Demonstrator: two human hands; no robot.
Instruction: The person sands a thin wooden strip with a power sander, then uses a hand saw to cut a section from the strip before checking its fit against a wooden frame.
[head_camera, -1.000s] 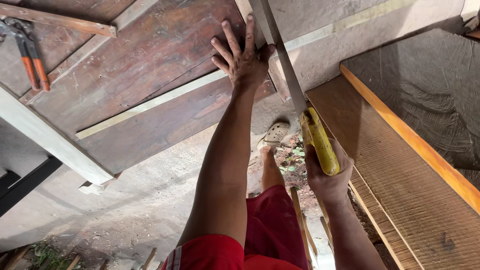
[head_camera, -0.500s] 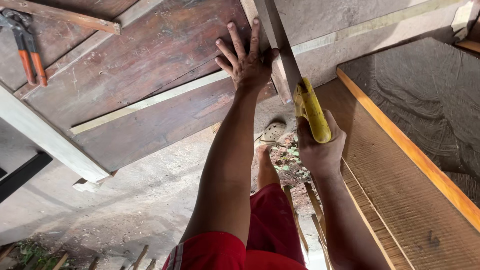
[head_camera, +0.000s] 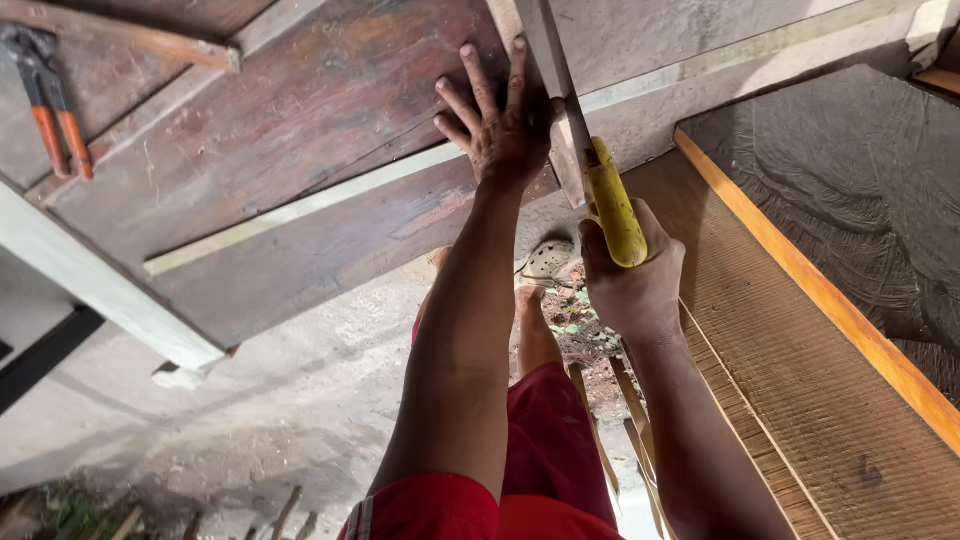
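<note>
Right hand (head_camera: 632, 285) has pushed the yellow-handled saw (head_camera: 610, 200) further up the board (head_camera: 300, 110)

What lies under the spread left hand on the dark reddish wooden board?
The left hand presses flat on the dark reddish wooden board, beside the pale wooden strip that the yellow-handled saw meets. The wood directly beneath the palm is covered.

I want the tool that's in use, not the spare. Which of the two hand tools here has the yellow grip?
The saw, held in the right hand beside the left hand. The pliers at upper left have orange grips and lie untouched.
</note>
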